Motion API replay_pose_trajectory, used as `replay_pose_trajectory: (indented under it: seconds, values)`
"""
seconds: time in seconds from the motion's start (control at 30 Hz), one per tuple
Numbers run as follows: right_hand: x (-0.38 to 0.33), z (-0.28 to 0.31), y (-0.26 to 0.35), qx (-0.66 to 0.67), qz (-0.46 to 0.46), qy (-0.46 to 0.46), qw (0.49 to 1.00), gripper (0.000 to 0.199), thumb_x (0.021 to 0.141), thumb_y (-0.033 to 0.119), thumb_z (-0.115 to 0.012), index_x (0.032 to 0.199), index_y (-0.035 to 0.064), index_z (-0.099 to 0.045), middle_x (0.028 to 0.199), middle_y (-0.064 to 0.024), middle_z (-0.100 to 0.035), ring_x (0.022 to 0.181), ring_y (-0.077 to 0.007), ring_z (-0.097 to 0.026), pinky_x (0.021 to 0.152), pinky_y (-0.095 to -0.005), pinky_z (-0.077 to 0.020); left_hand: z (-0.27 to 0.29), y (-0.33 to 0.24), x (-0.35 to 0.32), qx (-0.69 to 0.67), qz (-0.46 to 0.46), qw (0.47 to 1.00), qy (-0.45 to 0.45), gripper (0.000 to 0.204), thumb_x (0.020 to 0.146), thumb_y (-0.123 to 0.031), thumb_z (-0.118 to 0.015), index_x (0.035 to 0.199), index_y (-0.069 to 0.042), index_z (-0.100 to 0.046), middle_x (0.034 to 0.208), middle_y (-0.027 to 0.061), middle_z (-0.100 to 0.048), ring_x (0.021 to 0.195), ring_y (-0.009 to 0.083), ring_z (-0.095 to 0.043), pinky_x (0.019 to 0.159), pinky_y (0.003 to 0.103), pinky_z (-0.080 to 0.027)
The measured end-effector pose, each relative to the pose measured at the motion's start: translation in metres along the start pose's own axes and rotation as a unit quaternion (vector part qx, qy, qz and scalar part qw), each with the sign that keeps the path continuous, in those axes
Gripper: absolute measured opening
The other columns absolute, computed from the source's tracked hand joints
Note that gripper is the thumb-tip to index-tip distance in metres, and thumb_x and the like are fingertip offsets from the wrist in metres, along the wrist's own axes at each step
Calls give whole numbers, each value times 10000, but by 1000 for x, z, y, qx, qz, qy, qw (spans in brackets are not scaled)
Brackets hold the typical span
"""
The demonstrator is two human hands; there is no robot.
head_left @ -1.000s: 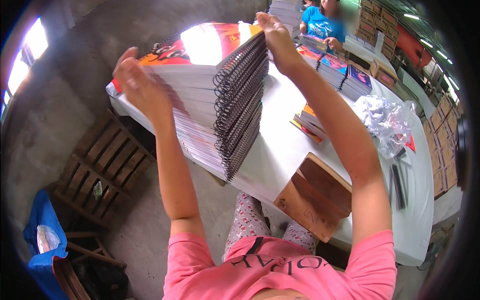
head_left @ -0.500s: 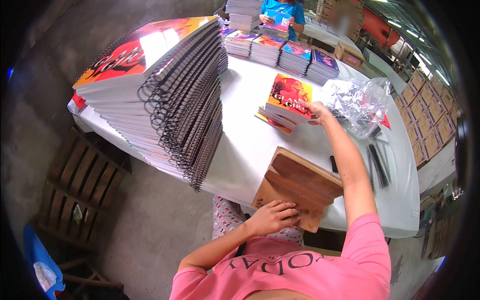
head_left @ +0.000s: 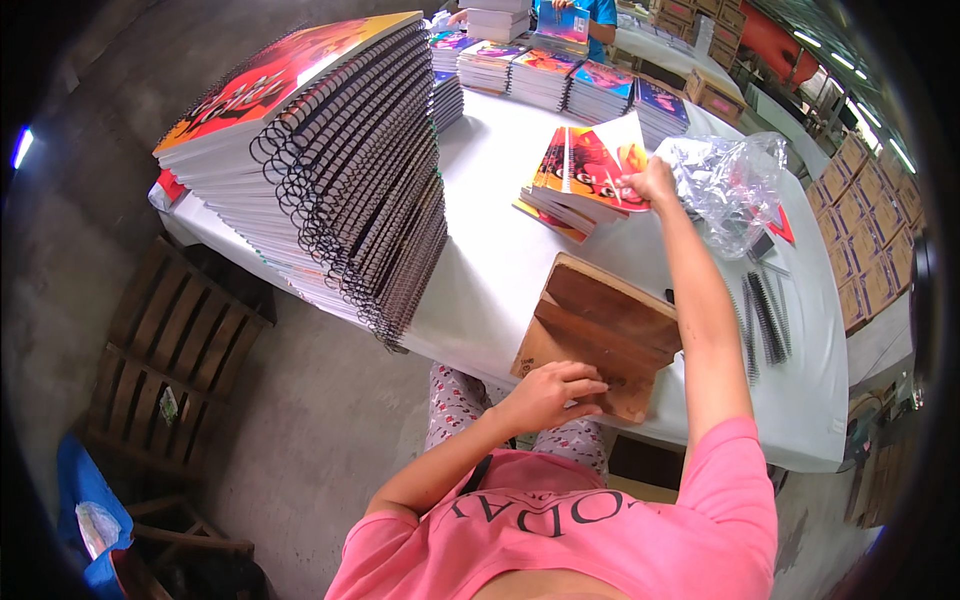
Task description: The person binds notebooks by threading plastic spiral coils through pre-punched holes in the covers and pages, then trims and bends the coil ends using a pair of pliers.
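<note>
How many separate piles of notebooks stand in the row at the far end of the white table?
5 at least: piles at and, left to right. A taller pile stands behind them; more may be hidden by the big spiral stack.

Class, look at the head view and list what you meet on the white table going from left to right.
Tall stack of spiral notebooks → wooden board under the left hand → small pile of covers lifted by the right hand → clear plastic bag → loose black spirals.
</note>
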State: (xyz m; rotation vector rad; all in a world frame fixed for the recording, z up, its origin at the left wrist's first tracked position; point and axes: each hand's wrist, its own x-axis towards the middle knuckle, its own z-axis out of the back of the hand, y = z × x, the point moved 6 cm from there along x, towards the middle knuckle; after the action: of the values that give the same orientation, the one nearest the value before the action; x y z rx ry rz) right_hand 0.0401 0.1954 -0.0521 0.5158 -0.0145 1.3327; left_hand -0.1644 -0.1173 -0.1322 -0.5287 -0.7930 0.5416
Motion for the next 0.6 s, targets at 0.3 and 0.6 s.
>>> replay_pose_trajectory:
  seconds: [0.3,0.6]
  values:
    - [-152,131,51,623,46,-16,780,446,774,69,-726,1117,-59,-471,1004,-145,-629,825,-178,-632,745,-296,-530,58,-17,50,-467,150,799,-347,500,850,-143,-668,1270,-16,-428,1177,107,-560,1053,175,-559,933,306,-422]
    - [-298,115,-47,652,-10,-68,755,476,772,-9,-694,1191,11,-470,1016,-84,-627,923,-155,-606,849,-298,-466,78,8,25,-452,83,840,-288,210,884,-21,-585,1066,-42,-484,1058,64,-567,1000,160,-557,887,306,-431]
